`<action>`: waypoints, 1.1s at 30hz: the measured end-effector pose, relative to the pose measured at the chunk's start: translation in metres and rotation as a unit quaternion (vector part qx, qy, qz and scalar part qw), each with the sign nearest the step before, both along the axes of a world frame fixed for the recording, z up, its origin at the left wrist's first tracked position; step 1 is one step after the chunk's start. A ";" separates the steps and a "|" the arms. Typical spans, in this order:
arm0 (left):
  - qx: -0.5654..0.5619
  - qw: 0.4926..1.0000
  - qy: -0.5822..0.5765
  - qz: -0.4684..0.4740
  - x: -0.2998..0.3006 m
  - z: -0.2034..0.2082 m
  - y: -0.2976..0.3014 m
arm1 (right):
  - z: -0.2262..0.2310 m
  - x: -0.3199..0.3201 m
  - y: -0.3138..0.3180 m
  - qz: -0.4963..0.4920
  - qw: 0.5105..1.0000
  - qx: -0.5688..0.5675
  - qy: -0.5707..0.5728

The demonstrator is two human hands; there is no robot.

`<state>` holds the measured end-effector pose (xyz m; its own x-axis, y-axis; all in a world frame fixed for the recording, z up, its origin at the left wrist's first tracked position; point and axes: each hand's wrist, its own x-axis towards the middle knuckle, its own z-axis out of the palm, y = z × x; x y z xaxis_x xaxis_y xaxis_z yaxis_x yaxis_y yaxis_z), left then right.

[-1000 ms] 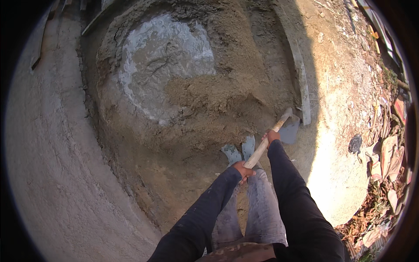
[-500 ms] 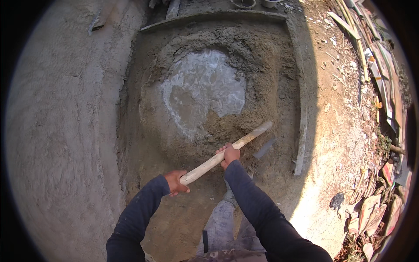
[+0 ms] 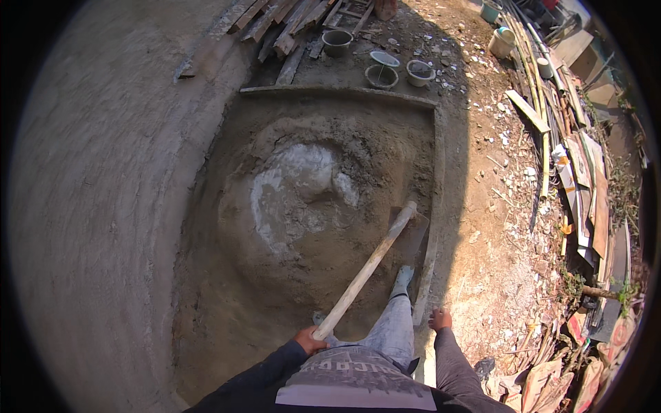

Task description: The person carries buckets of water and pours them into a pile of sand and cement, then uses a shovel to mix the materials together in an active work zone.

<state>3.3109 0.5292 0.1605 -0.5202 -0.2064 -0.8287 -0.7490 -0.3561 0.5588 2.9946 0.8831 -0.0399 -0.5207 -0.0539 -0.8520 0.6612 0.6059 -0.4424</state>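
My left hand is closed around the lower end of a hoe's pale wooden handle, close to my body. The handle slants away to the right. Its dirty metal blade rests by the right side of the mixing bed, just beyond my foot. Off the handle, my right hand hangs to the right with its fingers curled and nothing visible in them. Ahead of me lies a ring-shaped mound of brown sand, with whitish-grey powder and wet-looking mix in its middle.
Boards edge the bed at the far side and right. Beyond stand several buckets near stacked timber. A grey wall-like surface runs along the left. Bamboo poles, planks and torn sacks lie at right on rubble-strewn ground.
My right hand has let go of the handle and moved to the right. The handle's near end has come closer to my body. The view now reaches farther ahead.
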 end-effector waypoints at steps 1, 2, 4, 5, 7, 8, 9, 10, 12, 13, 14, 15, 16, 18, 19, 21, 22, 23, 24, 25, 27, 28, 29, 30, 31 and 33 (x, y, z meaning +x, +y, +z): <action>0.036 0.998 0.031 0.044 -0.032 -0.020 0.009 | -0.003 -0.024 0.078 -0.060 0.991 0.093 0.070; 0.083 0.990 0.074 0.082 -0.074 -0.034 0.025 | 0.008 -0.059 0.170 0.092 0.941 0.250 0.206; 0.080 0.986 -0.017 0.149 -0.112 0.003 0.017 | 0.038 -0.031 0.189 -0.084 0.965 0.243 -0.045; 0.123 0.976 0.028 0.177 -0.171 0.000 0.018 | 0.051 -0.076 0.260 -0.038 0.958 0.283 -0.013; 0.146 0.953 0.006 0.266 -0.202 -0.006 0.019 | 0.067 -0.090 0.256 -0.058 0.960 0.272 -0.034; 0.164 0.939 0.007 0.303 -0.225 -0.011 0.011 | 0.077 -0.114 0.249 -0.110 0.964 0.239 -0.042; 0.155 0.934 -0.009 0.322 -0.251 -0.018 0.004 | 0.082 -0.141 0.239 -0.126 0.966 0.227 -0.016; 0.147 0.929 -0.022 0.338 -0.278 -0.022 -0.002 | 0.085 -0.172 0.229 -0.144 0.966 0.213 0.013; 0.165 0.913 0.000 0.374 -0.337 -0.033 -0.016 | 0.078 -0.247 0.205 -0.151 0.971 0.178 0.042; 0.191 0.898 0.037 0.394 -0.371 -0.037 -0.025 | 0.068 -0.286 0.184 -0.237 0.958 0.137 0.081; 0.213 0.875 0.027 0.435 -0.379 -0.040 -0.041 | 0.066 -0.307 0.133 -0.212 0.972 0.089 0.053; 0.268 0.851 0.055 0.448 -0.432 -0.040 -0.053 | 0.061 -0.364 0.122 -0.223 0.974 0.012 0.049; 0.244 0.840 0.058 0.481 -0.447 -0.046 -0.070 | 0.056 -0.385 0.072 -0.155 0.985 -0.003 0.069; 0.243 0.804 0.079 0.537 -0.483 -0.057 -0.095 | 0.056 -0.439 -0.016 -0.031 0.995 -0.038 0.091; 0.254 0.779 0.093 0.566 -0.495 -0.064 -0.117 | 0.061 -0.461 -0.063 0.061 0.992 -0.037 0.108; 0.273 0.733 0.103 0.614 -0.524 -0.071 -0.144 | 0.075 -0.493 -0.146 0.193 0.967 -0.074 0.148; 0.277 0.712 0.089 0.639 -0.528 -0.069 -0.150 | 0.088 -0.497 -0.183 0.222 0.959 -0.094 0.150; 0.275 0.699 0.089 0.654 -0.538 -0.068 -0.164 | 0.101 -0.508 -0.218 0.252 0.948 -0.118 0.158; 0.282 0.689 0.094 0.661 -0.562 -0.066 -0.177 | 0.105 -0.531 -0.242 0.269 0.941 -0.120 0.164; 0.282 0.686 0.095 0.664 -0.576 -0.066 -0.180 | 0.108 -0.546 -0.250 0.288 0.936 -0.118 0.161; 0.272 0.687 0.078 0.669 -0.592 -0.062 -0.186 | 0.118 -0.582 -0.261 0.351 0.924 -0.086 0.122; 0.262 0.692 0.063 0.669 -0.595 -0.069 -0.192 | 0.120 -0.600 -0.268 0.393 0.913 -0.057 0.089; 0.252 0.697 0.049 0.669 -0.601 -0.075 -0.199 | 0.122 -0.620 -0.275 0.432 0.899 -0.027 0.058; 0.253 0.720 0.045 0.644 -0.608 -0.081 -0.204 | 0.120 -0.652 -0.275 0.453 0.889 0.004 0.064; 0.251 0.743 0.042 0.619 -0.611 -0.089 -0.212 | 0.118 -0.686 -0.276 0.474 0.877 0.031 0.070; 0.226 0.742 0.024 0.630 -0.601 -0.103 -0.216 | 0.126 -0.731 -0.292 0.373 0.923 0.055 0.079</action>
<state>2.7103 0.3133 0.0570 -0.1810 -0.2603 -0.9484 0.3553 -0.9165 0.1838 2.2640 0.5909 0.0864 -0.4921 -0.3648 -0.7904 -0.0248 0.9135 -0.4061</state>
